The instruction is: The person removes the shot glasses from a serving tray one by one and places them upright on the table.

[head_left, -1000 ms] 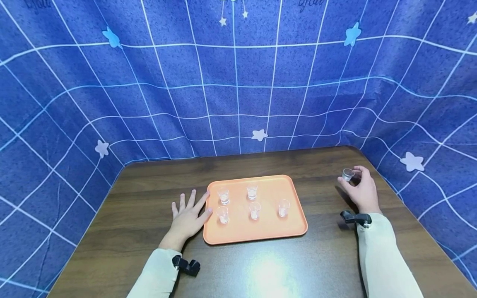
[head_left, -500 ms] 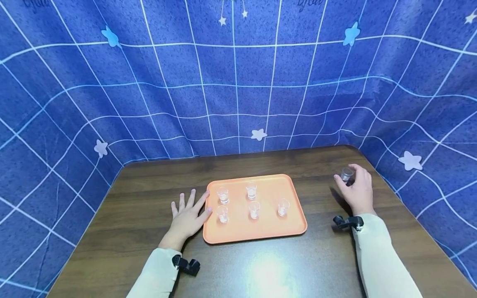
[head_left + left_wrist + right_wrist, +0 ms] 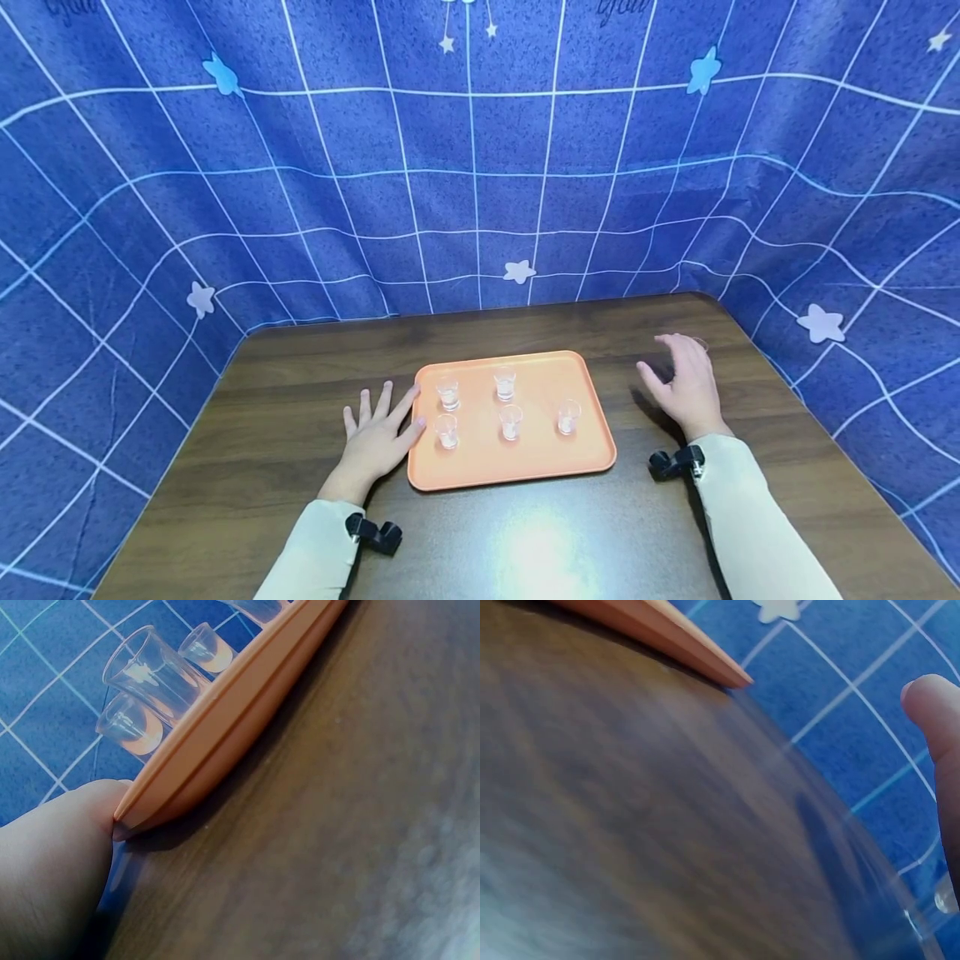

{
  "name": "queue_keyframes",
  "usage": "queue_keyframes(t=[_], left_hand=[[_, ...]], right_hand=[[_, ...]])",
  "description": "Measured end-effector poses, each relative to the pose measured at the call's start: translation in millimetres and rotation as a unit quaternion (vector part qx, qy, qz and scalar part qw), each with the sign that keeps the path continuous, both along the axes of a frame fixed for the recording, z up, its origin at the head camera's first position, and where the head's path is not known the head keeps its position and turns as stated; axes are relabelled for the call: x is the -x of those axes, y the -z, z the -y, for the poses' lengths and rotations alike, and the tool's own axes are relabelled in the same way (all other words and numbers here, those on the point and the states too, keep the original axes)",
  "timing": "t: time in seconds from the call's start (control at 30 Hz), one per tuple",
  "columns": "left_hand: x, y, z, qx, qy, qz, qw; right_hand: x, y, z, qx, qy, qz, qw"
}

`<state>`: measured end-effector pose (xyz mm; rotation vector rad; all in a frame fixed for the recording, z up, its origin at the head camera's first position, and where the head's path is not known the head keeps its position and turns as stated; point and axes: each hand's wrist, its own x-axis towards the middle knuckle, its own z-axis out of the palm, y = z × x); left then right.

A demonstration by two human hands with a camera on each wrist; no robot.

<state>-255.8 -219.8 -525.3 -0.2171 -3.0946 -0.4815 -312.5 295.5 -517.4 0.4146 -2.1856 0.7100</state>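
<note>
My left hand (image 3: 377,443) lies with fingers spread on the table, its thumb and forefinger touching the left edge of an orange tray (image 3: 480,468). In the left wrist view the thumb (image 3: 71,847) meets the tray's rim. Several small clear shot glasses stand upright on the tray, among them a front-left glass (image 3: 447,432) and a right-hand glass (image 3: 567,417). To the tray's right, my right hand (image 3: 688,390) hovers with thumb and fingers apart and nothing between them. Another shot glass (image 3: 702,342) stands behind its knuckles, mostly hidden.
A brown wooden table (image 3: 315,358) bears the tray. A blue curtain (image 3: 480,200) with white lines and stars hangs round its back and sides. Black wrist cameras sit on both cuffs.
My right hand has let go of the shot glass at the table's right side and moved left toward the tray. My left hand has stayed at the tray's edge.
</note>
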Motion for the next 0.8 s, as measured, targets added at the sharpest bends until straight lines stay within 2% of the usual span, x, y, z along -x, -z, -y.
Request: queue_keyframes(t=[0.4, 0.8], left_hand=[[-1.1, 2.5, 0.4, -0.007, -0.002, 0.006, 1.0], [1.3, 1.4, 0.3, -0.006, -0.001, -0.002, 1.0]], right_hand=[[-6.8, 7.3, 26.3, -0.006, -0.083, 0.018, 0.996], [-19.0, 1.9, 50.7, -0.001, -0.161, 0.05, 0.986]])
